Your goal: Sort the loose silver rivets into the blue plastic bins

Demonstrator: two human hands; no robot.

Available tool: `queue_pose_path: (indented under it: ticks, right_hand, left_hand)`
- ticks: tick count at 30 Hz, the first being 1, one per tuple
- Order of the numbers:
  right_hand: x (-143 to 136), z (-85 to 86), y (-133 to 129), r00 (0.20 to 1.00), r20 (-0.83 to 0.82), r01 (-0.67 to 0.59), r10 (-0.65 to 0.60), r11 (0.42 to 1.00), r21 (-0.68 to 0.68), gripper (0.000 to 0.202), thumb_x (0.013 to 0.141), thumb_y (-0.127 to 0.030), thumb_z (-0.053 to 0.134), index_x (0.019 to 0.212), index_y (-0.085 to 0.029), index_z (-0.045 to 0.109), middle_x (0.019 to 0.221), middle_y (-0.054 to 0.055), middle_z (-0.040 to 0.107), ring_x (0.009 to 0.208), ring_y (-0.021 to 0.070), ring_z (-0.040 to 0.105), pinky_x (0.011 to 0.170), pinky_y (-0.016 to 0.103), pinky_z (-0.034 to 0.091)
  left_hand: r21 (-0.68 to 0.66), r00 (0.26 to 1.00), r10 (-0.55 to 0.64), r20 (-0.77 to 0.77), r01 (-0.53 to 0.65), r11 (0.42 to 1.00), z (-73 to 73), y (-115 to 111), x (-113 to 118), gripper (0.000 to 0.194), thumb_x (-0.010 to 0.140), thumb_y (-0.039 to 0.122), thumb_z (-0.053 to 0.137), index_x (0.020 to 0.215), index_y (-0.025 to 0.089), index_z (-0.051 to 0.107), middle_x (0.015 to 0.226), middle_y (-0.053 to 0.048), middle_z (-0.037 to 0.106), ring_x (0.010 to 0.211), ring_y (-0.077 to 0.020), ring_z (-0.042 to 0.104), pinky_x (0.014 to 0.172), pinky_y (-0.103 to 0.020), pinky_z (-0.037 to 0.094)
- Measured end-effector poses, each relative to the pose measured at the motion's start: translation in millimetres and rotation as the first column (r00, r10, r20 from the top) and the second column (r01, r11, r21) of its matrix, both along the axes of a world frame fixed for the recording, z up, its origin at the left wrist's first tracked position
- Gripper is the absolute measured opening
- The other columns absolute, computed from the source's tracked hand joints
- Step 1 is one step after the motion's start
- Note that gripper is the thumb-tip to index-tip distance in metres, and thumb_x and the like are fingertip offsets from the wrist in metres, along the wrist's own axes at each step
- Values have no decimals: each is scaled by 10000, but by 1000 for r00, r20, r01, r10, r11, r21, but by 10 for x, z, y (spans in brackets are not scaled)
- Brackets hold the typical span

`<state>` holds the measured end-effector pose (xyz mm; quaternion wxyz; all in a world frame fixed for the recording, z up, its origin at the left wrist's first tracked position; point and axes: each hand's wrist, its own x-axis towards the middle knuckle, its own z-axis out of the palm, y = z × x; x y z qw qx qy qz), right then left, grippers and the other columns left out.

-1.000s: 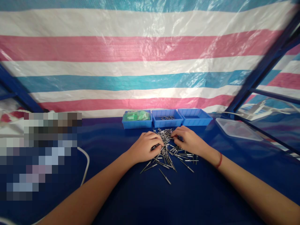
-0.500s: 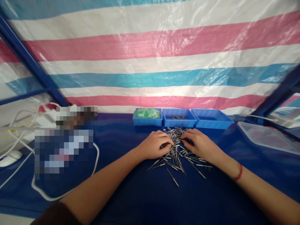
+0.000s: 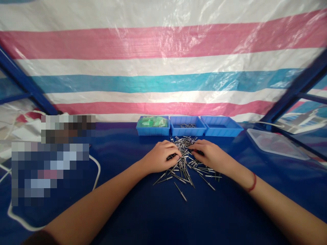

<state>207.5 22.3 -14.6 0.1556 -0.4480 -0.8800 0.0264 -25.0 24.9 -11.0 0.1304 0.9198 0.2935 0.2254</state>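
Observation:
A loose heap of silver blind rivets [image 3: 183, 166] with long thin stems lies on the blue table. My left hand [image 3: 163, 157] rests at the heap's left side, fingers curled and thumb tip close to the index finger; rivets show in the gap under it. From the right, my right hand [image 3: 208, 153] reaches in with bent fingers, thumb and fingertips drawn together at the heap. What either hand pinches is hidden among the rivets. Behind the heap, a blue bin [image 3: 188, 132] holds a few rivets.
Left of that bin, another blue bin [image 3: 152, 131] contains green-and-clear plastic packets. A third blue bin [image 3: 224, 131] stands at the right end of the row. Further right lies a translucent plastic lid [image 3: 277, 144]. A white cable [image 3: 98, 170] loops across the left side; striped sheeting [image 3: 163, 81] hangs behind.
The view has turned slightly to the right, so everything sits further left. Both hands stay at the rivet heap in nearly the same pose.

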Motion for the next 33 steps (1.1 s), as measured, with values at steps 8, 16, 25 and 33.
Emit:
queue_pose_path:
  ticks: [8, 16, 25, 33]
  right_hand:
    - [-31, -5, -13, 996, -49, 72, -71, 997, 6, 117, 839, -204, 535, 823, -183, 648, 760, 47, 619, 713, 178, 565, 660, 299, 429]
    - [-103, -32, -48, 997, -36, 66, -65, 997, 41, 116, 842, -137, 468, 800, -158, 575, 780, 69, 584, 740, 194, 527, 699, 319, 421]
    - [-159, 83, -136, 832, -531, 98, -164, 984, -151, 167, 877, -302, 483, 933, -179, 582, 794, 42, 635, 695, 163, 575, 666, 311, 464]
    - [-401, 186, -383, 300, -824, -224, -480, 804, -550, 316, 733, -431, 677, 914, -174, 654, 832, 54, 693, 792, 168, 640, 725, 304, 510]
  left_hand:
    - [12, 1000, -7, 21, 7, 1000, -21, 12, 15, 203, 883, 239, 464, 934, 217, 659, 991, -29, 663, 985, -180, 548, 903, -326, 382]
    - [50, 1000, 5, 9, -6, 999, -30, 1, 22, 182, 883, 222, 466, 931, 217, 641, 963, -13, 671, 956, -171, 561, 870, -318, 376]
    - [127, 960, 141, 243, -175, 976, 12, -94, 94, 164, 878, 204, 483, 993, 208, 601, 907, -21, 679, 888, -168, 594, 822, -316, 409]
    - [26, 921, 163, 353, -183, 983, 4, -265, 217, 192, 823, 302, 609, 979, 203, 561, 859, -2, 650, 773, -135, 598, 716, -255, 462]
